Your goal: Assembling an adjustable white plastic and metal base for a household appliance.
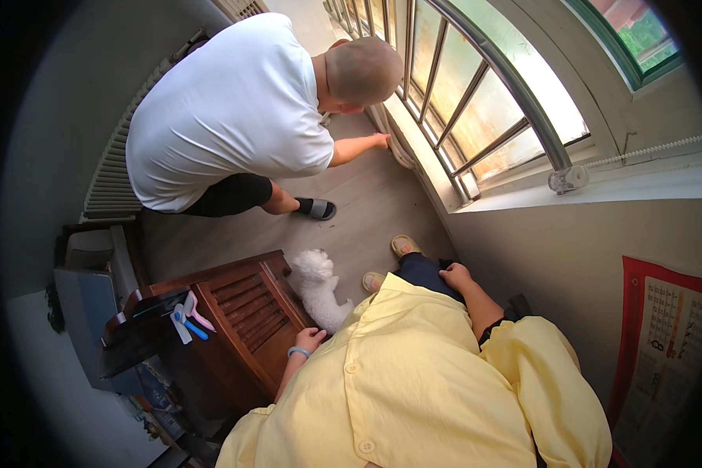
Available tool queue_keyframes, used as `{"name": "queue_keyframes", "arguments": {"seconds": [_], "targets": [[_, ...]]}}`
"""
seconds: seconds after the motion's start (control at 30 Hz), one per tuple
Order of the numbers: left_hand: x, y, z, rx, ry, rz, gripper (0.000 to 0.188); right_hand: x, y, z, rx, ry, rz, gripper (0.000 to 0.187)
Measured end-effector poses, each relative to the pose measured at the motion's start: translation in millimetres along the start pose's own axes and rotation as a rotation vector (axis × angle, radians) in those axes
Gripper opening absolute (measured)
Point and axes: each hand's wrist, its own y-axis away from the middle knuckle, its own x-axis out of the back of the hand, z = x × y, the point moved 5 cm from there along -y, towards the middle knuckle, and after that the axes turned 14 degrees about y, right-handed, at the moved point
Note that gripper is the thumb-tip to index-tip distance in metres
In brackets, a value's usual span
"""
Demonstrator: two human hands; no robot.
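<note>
My left hand (310, 340), a pale blue band at its wrist, hangs low beside a small white fluffy dog (318, 288) and the edge of a brown wooden cabinet (246, 312). Its fingers are loosely bent, and I see nothing in them; whether they touch the dog I cannot tell. On my dark trousers (421, 271) rests my right hand (455, 275), fingers slack and holding nothing visible. Ahead, a person in a white T-shirt (230, 101) bends toward the window, with one hand (381, 141) at a pale, bundled cloth-like thing (400, 152) by the low wall.
Metal railings (476, 47) guard the window on the right. A red-edged calendar (663, 343) hangs on the near right wall. Blue and pink handled grooming tools (191, 318) sit at the cabinet's left. A ribbed radiator (117, 168) stands behind the person. Grey flooring (374, 203) lies between us.
</note>
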Motion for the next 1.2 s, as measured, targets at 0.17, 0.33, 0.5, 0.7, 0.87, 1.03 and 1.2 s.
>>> {"name": "queue_keyframes", "arguments": {"seconds": [0.17, 0.33, 0.5, 0.7, 0.87, 1.03, 1.2], "targets": [[-2, 7, 10, 0.0, -0.007, -0.001, 0.054, 2, 2, -1, -0.011, -0.003, 0.001, 0.043], [-4, 18, 26, -0.002, -0.044, 0.004, 0.053, -3, -4, 3, 0.008, 0.011, 0.005, 0.043], [-4, 18, 26, 0.001, -0.042, 0.011, 0.052, -2, -2, 2, 0.001, 0.008, 0.006, 0.043], [-5, 15, 23, 0.001, 0.01, 0.0, 0.05, -3, -2, 3, 0.004, 0.009, 0.008, 0.042], [-2, 9, 17, -0.014, 0.003, 0.005, 0.051, -5, -4, 5, 0.003, 0.006, 0.023, 0.042], [-1, 10, 16, -0.021, 0.014, 0.012, 0.051, 0, 1, -1, 0.025, -0.002, 0.022, 0.043], [-2, 15, 27, -0.008, 0.02, -0.006, 0.05, 7, 9, -5, 0.03, -0.005, 0.032, 0.041]]}}
